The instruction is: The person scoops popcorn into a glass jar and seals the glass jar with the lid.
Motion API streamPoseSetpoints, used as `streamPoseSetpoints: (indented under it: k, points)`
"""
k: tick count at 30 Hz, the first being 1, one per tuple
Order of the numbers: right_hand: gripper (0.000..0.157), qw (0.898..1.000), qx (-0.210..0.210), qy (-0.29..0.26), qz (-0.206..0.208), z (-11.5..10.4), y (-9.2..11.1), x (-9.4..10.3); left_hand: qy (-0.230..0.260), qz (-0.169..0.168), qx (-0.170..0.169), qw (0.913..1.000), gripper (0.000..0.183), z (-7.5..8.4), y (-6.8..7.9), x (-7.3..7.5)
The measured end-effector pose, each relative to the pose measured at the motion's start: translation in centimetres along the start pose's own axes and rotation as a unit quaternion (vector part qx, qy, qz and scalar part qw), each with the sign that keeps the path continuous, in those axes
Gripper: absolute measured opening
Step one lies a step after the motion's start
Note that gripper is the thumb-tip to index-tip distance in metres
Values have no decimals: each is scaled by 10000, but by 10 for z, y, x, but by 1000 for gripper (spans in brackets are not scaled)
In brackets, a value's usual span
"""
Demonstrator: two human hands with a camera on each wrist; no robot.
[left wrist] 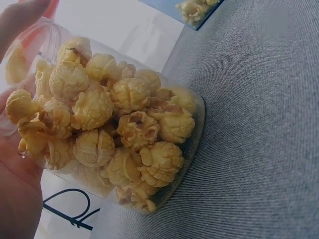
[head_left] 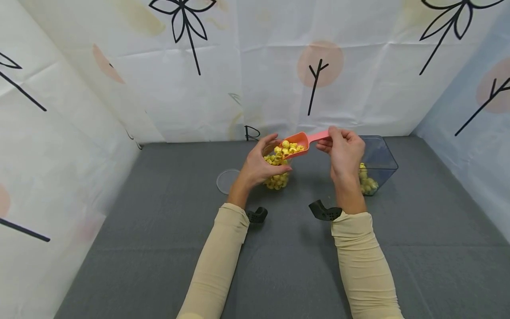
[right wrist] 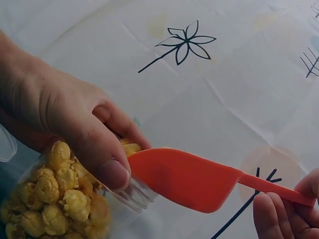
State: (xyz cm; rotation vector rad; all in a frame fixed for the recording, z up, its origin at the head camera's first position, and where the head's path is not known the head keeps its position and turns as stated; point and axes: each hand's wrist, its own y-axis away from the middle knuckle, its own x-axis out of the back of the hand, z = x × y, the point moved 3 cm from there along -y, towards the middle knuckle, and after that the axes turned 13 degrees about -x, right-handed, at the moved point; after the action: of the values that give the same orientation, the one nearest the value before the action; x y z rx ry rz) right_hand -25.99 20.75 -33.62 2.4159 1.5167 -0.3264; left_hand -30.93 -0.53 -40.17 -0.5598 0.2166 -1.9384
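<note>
A clear plastic jar (left wrist: 124, 124) full of yellow popcorn (head_left: 276, 180) stands on the grey cloth. My left hand (head_left: 260, 165) holds it near the top, thumb and fingers curved around the mouth. Between the thumb and fingers of my right hand (head_left: 345, 150) is the thin handle of an orange-red scoop (right wrist: 184, 177). Popcorn lies in the scoop, whose tip overlaps the jar's mouth in the head view. In the right wrist view the scoop's underside shows, tilted toward the jar.
Behind the right hand is a bluish see-through bin (head_left: 378, 153) with some popcorn at its bottom. A round clear lid (head_left: 227, 180) lies left of the jar. White patterned cloth walls (head_left: 271, 88) stand behind and at both sides of the grey table (head_left: 167, 212).
</note>
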Motion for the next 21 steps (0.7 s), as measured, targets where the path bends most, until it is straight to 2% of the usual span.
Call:
streamPoseSetpoints:
  k: [4,7,13,16,21]
  points:
    - [11,9995,295,78,-26,-4,3,-2,-32,-6,-28,10000,96,1,0,0]
    - [10,9965,761,346,-14,-9,8,-5,37,-12,-50,10000,96,1,-1,0]
    - [12,9761,1738,1292,-180,-22,21,-13,97,-36,-91,9999,95,1,-1,1]
    - [14,9705,1875,1486,-311,-24,25,-15,103,-37,-105,9999,95,2,-2,1]
    - [12,9737,1732,1458,-264,-25,26,-15,116,-48,-158,9998,96,2,-1,1]
